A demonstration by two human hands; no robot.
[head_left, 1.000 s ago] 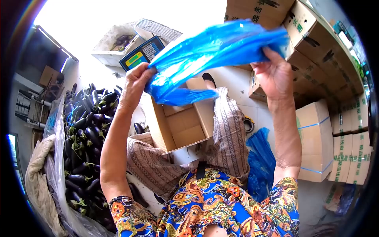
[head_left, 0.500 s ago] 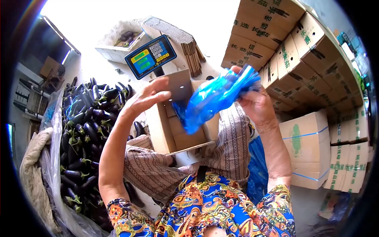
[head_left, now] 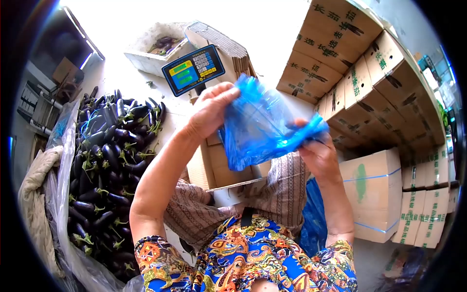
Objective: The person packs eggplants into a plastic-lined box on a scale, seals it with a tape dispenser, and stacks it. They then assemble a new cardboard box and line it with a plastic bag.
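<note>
A blue plastic bag (head_left: 258, 129) is stretched between my two hands, above an open cardboard box (head_left: 201, 168). My left hand (head_left: 214, 106) pinches its upper left edge. With my right hand (head_left: 316, 146) I grip the bunched right side. The bag hides much of the box, which stands between my knees. Just beyond it is a scale display (head_left: 192, 70) with a keypad and lit green readouts. A large heap of dark purple eggplants (head_left: 112, 160) lies to the left of my left forearm.
Printed cartons (head_left: 360, 92) are stacked high on the right, with a strapped carton (head_left: 372, 194) nearer me. A white foam box (head_left: 146, 58) holding some eggplants stands at the back, beside flattened cardboard (head_left: 219, 39). Clear plastic sheeting (head_left: 65, 209) edges the heap.
My left hand has moved right and closed on the bag's edge; it was apart from the bag before. The bag is now spread wider between both hands.
</note>
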